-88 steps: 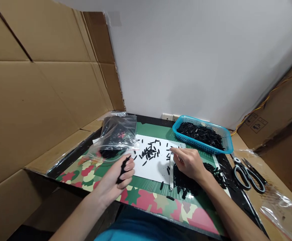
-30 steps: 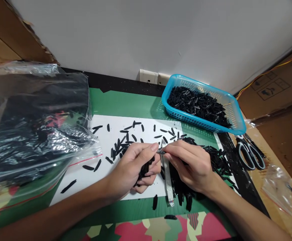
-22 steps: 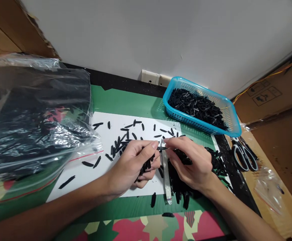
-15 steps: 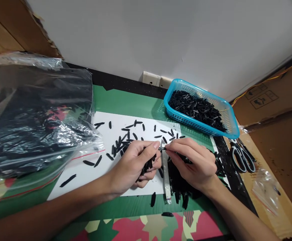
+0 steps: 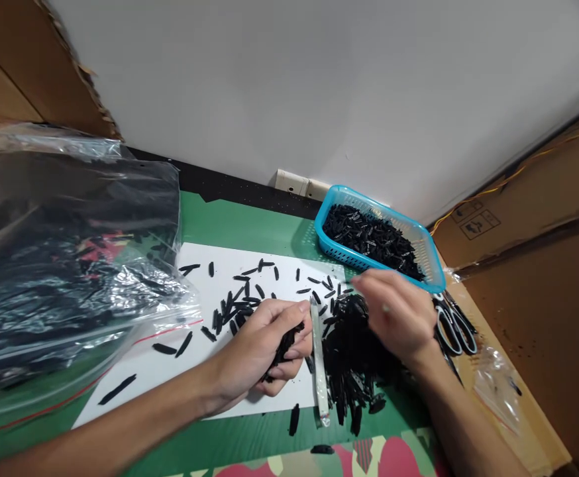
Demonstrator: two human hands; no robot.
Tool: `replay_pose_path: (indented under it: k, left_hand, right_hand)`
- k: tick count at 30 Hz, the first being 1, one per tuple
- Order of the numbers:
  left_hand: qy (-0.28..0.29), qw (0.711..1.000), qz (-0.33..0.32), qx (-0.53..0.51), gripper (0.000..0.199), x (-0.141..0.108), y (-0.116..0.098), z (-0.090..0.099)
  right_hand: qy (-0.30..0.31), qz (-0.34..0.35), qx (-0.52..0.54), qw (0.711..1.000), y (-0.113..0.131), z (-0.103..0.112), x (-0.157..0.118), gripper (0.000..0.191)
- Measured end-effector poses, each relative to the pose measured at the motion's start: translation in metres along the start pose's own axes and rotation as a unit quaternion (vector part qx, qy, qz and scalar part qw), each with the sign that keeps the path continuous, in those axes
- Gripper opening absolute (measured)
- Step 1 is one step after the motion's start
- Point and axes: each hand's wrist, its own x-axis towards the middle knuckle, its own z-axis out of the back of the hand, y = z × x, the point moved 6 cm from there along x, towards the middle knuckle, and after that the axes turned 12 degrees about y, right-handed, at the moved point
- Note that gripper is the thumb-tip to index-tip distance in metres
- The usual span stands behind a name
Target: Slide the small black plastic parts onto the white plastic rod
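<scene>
My left hand point(image 5: 274, 344) is closed around a bunch of small black strips point(image 5: 285, 348), its thumb on top. My right hand point(image 5: 399, 311) is smeared by motion in front of the basket's near side, above a heap of black strips point(image 5: 352, 358). Its fingers look curled, but I cannot make out what is in them. Between the hands a thin pale strip in clear wrap point(image 5: 320, 371) lies lengthwise, its far end close to my left thumb. More loose black strips point(image 5: 227, 308) are scattered on the white sheet point(image 5: 145, 381).
A blue basket point(image 5: 336, 248) holding many black strips stands against the wall. Large clear zip bags point(image 5: 71, 298) with black contents cover the left side. Scissors point(image 5: 451, 331) and a small plastic bag point(image 5: 498, 384) lie on cardboard at the right. A socket point(image 5: 292, 183) sits behind.
My right hand has come away from the left fingertips, where both pinched a small dark piece, and moved up and right. My left hand still grips its bunch. The view has tilted slightly.
</scene>
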Motion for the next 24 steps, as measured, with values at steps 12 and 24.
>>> replay_pose_path:
  k: [12,24]
  left_hand:
    - [-0.022,0.999,0.01,0.032,0.048,0.0,0.007,0.002]
    - [-0.029,0.999,0.013,-0.005,0.047,0.0,0.004,-0.001]
  right_hand:
    - [0.099,-0.046,0.143,0.984,0.025,-0.007,0.017,0.025]
    - [0.061,-0.052,0.304,0.949,0.041,-0.021,0.014,0.025]
